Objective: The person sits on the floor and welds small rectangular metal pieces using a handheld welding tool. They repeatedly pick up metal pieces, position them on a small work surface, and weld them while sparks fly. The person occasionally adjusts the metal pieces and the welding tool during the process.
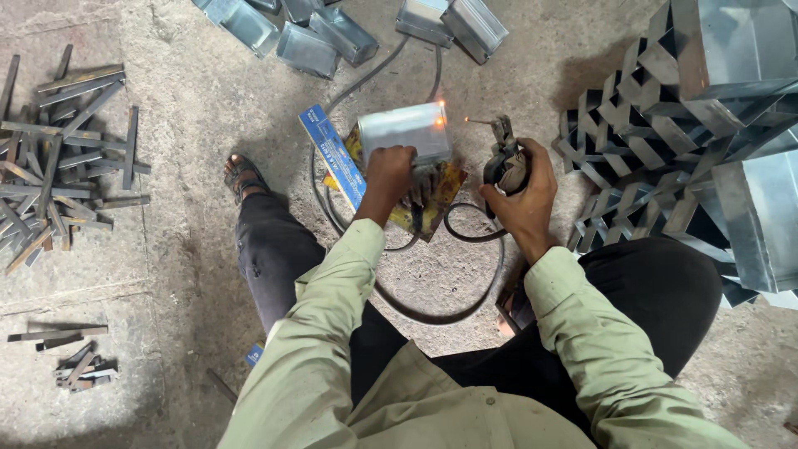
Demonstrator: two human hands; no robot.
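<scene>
**Hands at the metal box, rod tip glowing**

From my feed, the left hand (389,170) reaches forward, palm down, pressed on the near edge of the metal box (405,130), fingers curled over it and gripping it. The box lies on the floor straight ahead, partly over a yellow sheet (434,204), with a blue carton (332,155) just beside it on the left. The right hand (524,195) is raised to the right of the box, wrist bent inward, fingers closed around a welding holder (504,162). Its thin rod (480,122) points toward the box's far right corner, where I see a small orange glow; the rod tip sits near that corner, apart from it.

A black cable (432,312) loops across the floor between both arms. Flat steel strips (58,158) lie heaped far left. More boxes (312,33) sit beyond, and a tall stack of folded sheet parts (682,125) crowds the right side.
</scene>
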